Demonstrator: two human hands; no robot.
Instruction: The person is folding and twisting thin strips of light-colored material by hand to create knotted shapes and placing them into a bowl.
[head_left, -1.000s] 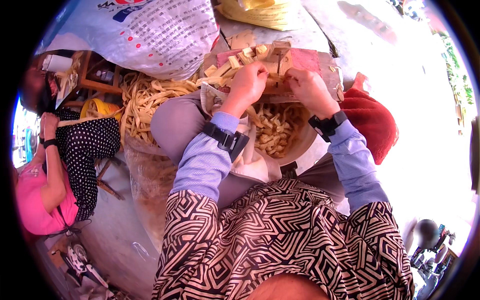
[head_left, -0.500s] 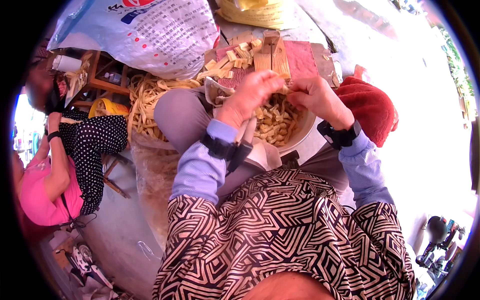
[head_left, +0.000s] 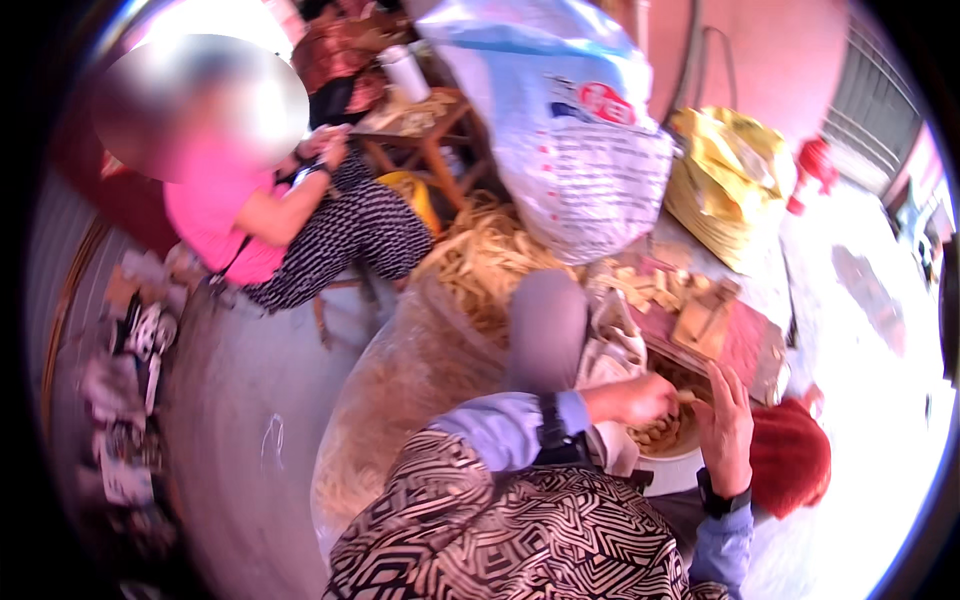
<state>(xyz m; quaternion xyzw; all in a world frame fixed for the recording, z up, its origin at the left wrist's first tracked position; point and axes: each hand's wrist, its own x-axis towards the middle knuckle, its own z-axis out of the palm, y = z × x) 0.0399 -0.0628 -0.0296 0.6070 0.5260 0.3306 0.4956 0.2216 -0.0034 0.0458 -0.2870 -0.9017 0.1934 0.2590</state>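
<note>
A white bowl (head_left: 675, 462) between my knees contains many small, pale-yellow, knobbly pieces (head_left: 655, 436). My left hand (head_left: 645, 400) is over its near-left part, fingers curled; blur hides what they hold. Beside it, over the bowl's right rim, my right hand (head_left: 727, 425) is raised with its fingers stretched upward. A pale bit (head_left: 688, 396) shows between the two hands; I cannot tell which one touches it. Beyond the bowl, a wooden block (head_left: 706, 322) with an upright part stands on a red-covered board (head_left: 752, 345). Short, pale cut pieces (head_left: 655, 288) lie to the block's left.
Long pale strips (head_left: 485, 250) heap beyond my left knee, above a clear plastic sheet (head_left: 400, 390). A large white-blue bag (head_left: 600, 150) and a yellow sack (head_left: 725, 190) stand behind. Red cloth (head_left: 790, 455) lies at right. A person in pink (head_left: 225, 215) sits at left.
The view has swung left, so the bowl and my hands appear lower and farther right. My hands have moved apart a little, and my right hand's fingers have straightened from a pinch.
</note>
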